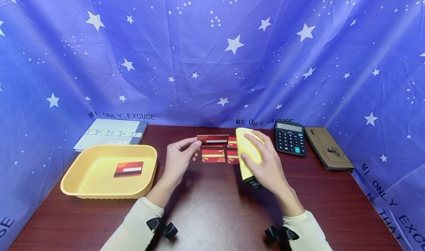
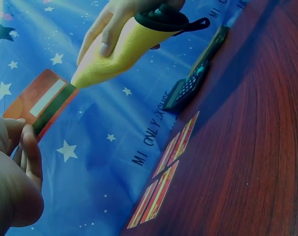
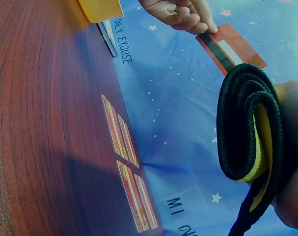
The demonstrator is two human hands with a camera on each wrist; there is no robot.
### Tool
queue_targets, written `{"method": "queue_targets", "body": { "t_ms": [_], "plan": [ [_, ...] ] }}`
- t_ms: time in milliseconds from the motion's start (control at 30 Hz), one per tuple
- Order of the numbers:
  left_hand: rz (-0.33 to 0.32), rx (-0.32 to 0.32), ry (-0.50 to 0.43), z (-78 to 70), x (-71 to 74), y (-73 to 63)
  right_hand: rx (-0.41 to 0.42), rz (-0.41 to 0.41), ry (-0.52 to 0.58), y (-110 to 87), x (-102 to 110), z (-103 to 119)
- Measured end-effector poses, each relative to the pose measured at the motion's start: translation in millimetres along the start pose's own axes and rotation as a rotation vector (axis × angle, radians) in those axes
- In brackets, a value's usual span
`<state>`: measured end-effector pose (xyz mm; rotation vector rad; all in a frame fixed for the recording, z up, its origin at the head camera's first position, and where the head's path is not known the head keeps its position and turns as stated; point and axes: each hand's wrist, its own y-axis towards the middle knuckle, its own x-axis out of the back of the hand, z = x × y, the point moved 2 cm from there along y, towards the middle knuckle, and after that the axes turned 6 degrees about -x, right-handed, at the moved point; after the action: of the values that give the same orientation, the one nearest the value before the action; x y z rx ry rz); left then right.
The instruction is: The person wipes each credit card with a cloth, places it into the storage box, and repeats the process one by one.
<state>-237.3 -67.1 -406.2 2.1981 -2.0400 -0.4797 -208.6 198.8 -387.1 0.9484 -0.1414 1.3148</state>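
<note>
Between thumb and fingers my left hand [image 1: 179,155] pinches a red bank card [image 1: 212,138] by its left end, held up off the table. The card's back shows, with a dark stripe and a white strip. My right hand [image 1: 268,162] grips a folded yellow cloth [image 1: 248,151] with black edging [image 3: 230,123]. In the left wrist view the cloth's tip overlaps the card's far edge; I cannot tell whether they touch. Several red and gold cards [image 1: 213,156] lie in two rows on the table below, partly hidden in the head view by the cloth and the held card.
A yellow plastic basin [image 1: 74,186] stands at the left with another card [image 1: 128,169] lying in it. Behind it is a white and grey notebook [image 1: 109,128]. A black calculator [image 1: 290,138] and a brown wallet [image 1: 328,147] lie at the right rear, before a starry blue curtain [image 1: 206,59].
</note>
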Motion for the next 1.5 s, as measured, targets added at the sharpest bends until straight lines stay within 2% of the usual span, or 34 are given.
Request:
{"method": "queue_targets", "body": {
  "t_ms": [133,233,467,533,667,967,1233,1500],
  "plan": [
    [-0.042,-0.047,0.097,-1.8,-0.7,-1.0,0.000,-0.003,-0.001,0.0,0.4,0.0],
    [-0.047,-0.055,0.111,-3.1,-2.4,-2.3,0.004,-0.004,-0.003,-0.2,0.7,0.3],
    [0.003,0.025,-0.075,-2.6,-6.1,-3.5,0.012,-0.005,-0.006,0.0,0.7,1.6],
    [0.020,0.030,-0.093,-2.2,-6.3,-3.6,0.011,-0.004,-0.006,-0.2,0.7,1.5],
    [0.044,0.011,-0.072,-0.9,-5.1,-2.4,0.011,-0.002,-0.006,-0.6,0.7,1.0],
    [0.057,0.018,-0.054,6.9,-3.0,-0.5,0.013,0.004,0.004,-1.2,-2.6,3.2],
    [0.081,0.036,-0.013,9.3,-4.7,-1.8,0.055,0.029,0.000,-4.1,-13.9,4.6],
    [0.094,0.055,-0.030,7.7,-9.4,-4.5,0.071,0.034,-0.009,-6.2,-17.0,6.3]
  ]
}}
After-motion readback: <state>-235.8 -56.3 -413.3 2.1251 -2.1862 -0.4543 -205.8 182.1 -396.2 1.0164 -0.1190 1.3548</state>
